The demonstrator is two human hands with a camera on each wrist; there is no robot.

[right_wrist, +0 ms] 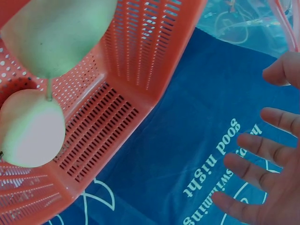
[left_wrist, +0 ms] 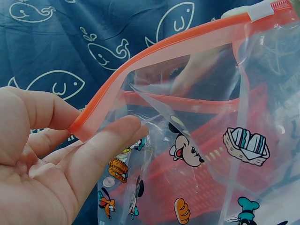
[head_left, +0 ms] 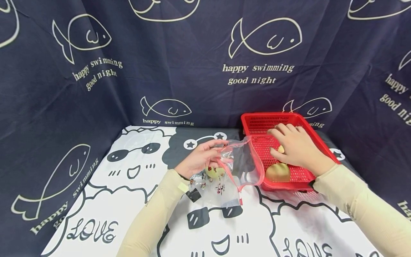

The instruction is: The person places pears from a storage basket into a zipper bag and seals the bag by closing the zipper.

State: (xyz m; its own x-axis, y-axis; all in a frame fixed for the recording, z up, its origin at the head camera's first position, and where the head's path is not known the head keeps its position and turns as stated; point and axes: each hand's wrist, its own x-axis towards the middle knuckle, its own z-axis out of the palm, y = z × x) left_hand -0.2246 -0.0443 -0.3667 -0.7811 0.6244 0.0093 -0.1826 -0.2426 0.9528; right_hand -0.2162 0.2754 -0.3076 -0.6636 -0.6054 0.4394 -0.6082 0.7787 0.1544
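Observation:
My left hand (head_left: 205,157) grips the red-edged mouth of a clear plastic bag (head_left: 237,196) printed with cartoon figures. The left wrist view has the bag's zip edge (left_wrist: 117,75) between the thumb and fingers of that hand (left_wrist: 51,159), and the mouth gapes. A yellow-green fruit (head_left: 214,172) shows through the bag. Over the red basket (head_left: 273,185), my right hand (head_left: 295,146) is spread with nothing held. A large pear (head_left: 277,173) lies in the basket's near part, with another pale fruit (head_left: 281,149) partly hidden behind it. Two pears (right_wrist: 61,37) (right_wrist: 33,129) appear in the right wrist view.
The basket stands to the right of the bag, their edges close together. A cloth with black-and-white cartoon sheep (head_left: 106,210) covers the table. Dark blue fabric with fish drawings (head_left: 192,64) hangs behind and at both sides.

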